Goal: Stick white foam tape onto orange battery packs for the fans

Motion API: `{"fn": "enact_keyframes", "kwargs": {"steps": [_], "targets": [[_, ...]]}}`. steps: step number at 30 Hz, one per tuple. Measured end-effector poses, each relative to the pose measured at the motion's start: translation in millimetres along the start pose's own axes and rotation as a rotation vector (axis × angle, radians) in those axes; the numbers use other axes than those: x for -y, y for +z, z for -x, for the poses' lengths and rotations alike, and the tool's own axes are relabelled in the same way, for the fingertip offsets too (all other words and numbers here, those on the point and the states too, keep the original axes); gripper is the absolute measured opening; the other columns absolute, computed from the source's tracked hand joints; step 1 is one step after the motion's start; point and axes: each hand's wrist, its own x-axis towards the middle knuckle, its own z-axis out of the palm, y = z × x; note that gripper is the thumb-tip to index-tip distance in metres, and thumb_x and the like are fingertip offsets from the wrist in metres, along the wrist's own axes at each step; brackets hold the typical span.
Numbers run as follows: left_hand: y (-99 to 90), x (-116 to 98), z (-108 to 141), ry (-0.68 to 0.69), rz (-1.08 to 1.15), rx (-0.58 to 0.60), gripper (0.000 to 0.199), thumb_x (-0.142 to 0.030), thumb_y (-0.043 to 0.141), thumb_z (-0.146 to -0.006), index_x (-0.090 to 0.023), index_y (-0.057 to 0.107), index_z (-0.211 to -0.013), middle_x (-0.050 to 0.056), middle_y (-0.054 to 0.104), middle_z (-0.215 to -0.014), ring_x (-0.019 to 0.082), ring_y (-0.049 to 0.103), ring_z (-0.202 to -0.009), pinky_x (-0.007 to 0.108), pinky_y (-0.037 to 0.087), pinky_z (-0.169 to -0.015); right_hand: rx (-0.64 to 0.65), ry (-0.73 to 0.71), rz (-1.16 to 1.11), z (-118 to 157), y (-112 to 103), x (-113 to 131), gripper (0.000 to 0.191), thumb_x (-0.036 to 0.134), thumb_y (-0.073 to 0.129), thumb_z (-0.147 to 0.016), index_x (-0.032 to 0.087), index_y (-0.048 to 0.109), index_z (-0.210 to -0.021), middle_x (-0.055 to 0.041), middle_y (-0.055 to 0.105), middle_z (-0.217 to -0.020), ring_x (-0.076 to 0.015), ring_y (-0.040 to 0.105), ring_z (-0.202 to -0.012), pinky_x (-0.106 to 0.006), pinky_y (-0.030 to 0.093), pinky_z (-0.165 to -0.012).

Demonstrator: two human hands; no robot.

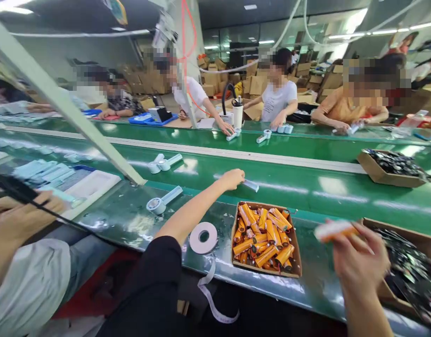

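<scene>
Head view: left hand (233,179) out over the green belt (215,164), right hand (361,257) raised above the tabletop (124,229).
I have the left fingers closed around one end of a pale bluish piece (251,186), its free end pointing right; I cannot tell whether it touches the belt. The right fingers pinch a blurred white-and-orange item (337,230), seen between a carton of orange cylinders (264,234) and a carton of dark parts (408,269). A roll of pale tape (194,239) lies left of the cylinders, its loose strip (210,303) hanging below the edge with faint marks I cannot read. Farther left lies a light-blue fan-shaped part (157,205). Across the belt, a co-worker's white shirt (278,99) carries lettering too small to read.
</scene>
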Motion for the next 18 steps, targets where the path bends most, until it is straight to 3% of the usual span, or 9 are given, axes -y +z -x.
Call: {"fn": "enact_keyframes", "kwargs": {"steps": [2,4,6,9,13,18], "targets": [[1.1,0,-41,0.032,0.05,0.039,0.03,-0.015,0.071,-0.078,-0.027,0.081,-0.103,0.007,0.072,-0.128,0.024,0.061,-0.123,0.03,0.049,-0.104,0.128,-0.001,0.021,-37,47,-4,0.049,0.041,0.095,-0.061,0.025,0.069,-0.099,-0.0033,0.081,-0.085,-0.0314,0.082,-0.088,-0.045,0.068,-0.079],[5.2,5,-65,0.043,0.098,0.073,0.02,-0.022,0.073,-0.077,-0.026,0.082,-0.095,0.005,0.078,-0.11,0.022,0.067,-0.107,0.028,0.05,-0.094,0.335,0.029,0.136,-70,91,-18,0.049,0.045,0.091,-0.066,0.022,0.07,-0.104,-0.0057,0.081,-0.087,-0.0282,0.081,-0.087,-0.041,0.066,-0.078],[10.1,15,-75,0.043,0.148,0.082,0.018,-0.031,0.073,-0.08,-0.026,0.081,-0.095,0.003,0.08,-0.101,0.02,0.069,-0.095,0.025,0.05,-0.086,0.539,0.009,0.294,-93,127,-37,0.048,0.049,0.084,-0.076,0.019,0.07,-0.11,-0.0074,0.082,-0.087,-0.0237,0.079,-0.08,-0.036,0.063,-0.076],[17.3,24,-78,0.012,0.213,0.029,0.028,-0.042,0.063,-0.09,-0.026,0.079,-0.107,0.002,0.08,-0.105,0.018,0.07,-0.091,0.024,0.048,-0.08,0.827,-0.135,0.692,-106,169,-66,0.043,0.047,0.067,-0.093,0.017,0.066,-0.124,-0.008,0.082,-0.095,-0.018,0.076,-0.08,-0.03,0.058,-0.077],[23.8,18,-78,-0.053,0.253,-0.068,0.03,-0.042,0.055,-0.097,-0.028,0.075,-0.113,0.002,0.079,-0.113,0.02,0.069,-0.099,0.025,0.047,-0.083,1.063,-0.266,0.975,-108,205,-85,0.038,0.041,0.057,-0.103,0.02,0.062,-0.135,-0.0054,0.081,-0.101,-0.0179,0.075,-0.09,-0.027,0.053,-0.083],[29.7,3,-86,-0.12,0.291,-0.118,0.024,-0.04,0.059,-0.096,-0.028,0.075,-0.11,0.004,0.079,-0.112,0.022,0.069,-0.101,0.028,0.048,-0.086,1.222,-0.32,1.177,-107,218,-92,0.037,0.036,0.064,-0.1,0.027,0.066,-0.136,-0.0091,0.08,-0.113,-0.0281,0.074,-0.104,-0.034,0.051,-0.09]]}}
